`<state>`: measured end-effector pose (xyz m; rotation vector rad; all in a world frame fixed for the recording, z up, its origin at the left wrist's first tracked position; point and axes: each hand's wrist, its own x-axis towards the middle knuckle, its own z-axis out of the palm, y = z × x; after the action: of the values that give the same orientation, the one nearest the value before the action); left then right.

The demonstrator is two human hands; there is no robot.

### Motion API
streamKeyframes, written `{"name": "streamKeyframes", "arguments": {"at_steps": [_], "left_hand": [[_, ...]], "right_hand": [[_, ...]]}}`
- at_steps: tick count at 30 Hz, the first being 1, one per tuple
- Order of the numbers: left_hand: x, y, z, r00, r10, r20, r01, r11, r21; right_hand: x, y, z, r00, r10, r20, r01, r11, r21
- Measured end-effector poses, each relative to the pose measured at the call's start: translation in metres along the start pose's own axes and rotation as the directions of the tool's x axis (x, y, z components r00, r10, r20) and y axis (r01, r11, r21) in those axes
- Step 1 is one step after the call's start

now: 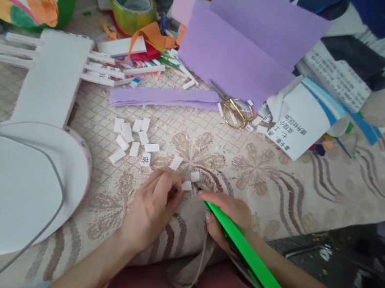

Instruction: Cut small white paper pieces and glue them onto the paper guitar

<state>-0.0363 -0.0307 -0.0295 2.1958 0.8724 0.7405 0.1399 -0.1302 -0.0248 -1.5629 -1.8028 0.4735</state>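
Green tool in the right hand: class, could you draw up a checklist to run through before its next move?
1. Grip of the right hand on the green tool: ok, closed around it.
2. Grip of the left hand on the white slip: ok, held at one end.
3. Green tool apart from left hand: ok, a gap shows.
4. Scissors away from both hands: ok.
5. Loose slips showing print: not ok, most look blank.
6. Tool switched on: cannot tell.

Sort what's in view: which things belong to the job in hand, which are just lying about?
Seemingly in the job:
- small white piece at the fingertips of the left hand
- green tool in the right hand
- loose white pieces, likely

Apparently lying about:
- gold-handled scissors
- tape roll
- purple strip
- purple sheets
- white disc
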Motion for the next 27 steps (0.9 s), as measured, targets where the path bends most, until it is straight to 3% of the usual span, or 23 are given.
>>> {"name": "streamKeyframes", "arguments": {"at_steps": [23,27], "left_hand": [[-0.0012,-0.001,0.0019,0.999,0.028,-0.025,-0.027,0.999,0.022],[0.0001,0.0002,0.0018,0.999,0.046,-0.016,-0.045,0.997,0.055]], "right_hand": [[0.0056,-0.0023,0.0046,0.996,0.031,0.078,-0.03,0.999,-0.012],[0.0013,-0.0052,0.0009,0.999,0.023,0.03,-0.023,1.0,-0.006]]}}
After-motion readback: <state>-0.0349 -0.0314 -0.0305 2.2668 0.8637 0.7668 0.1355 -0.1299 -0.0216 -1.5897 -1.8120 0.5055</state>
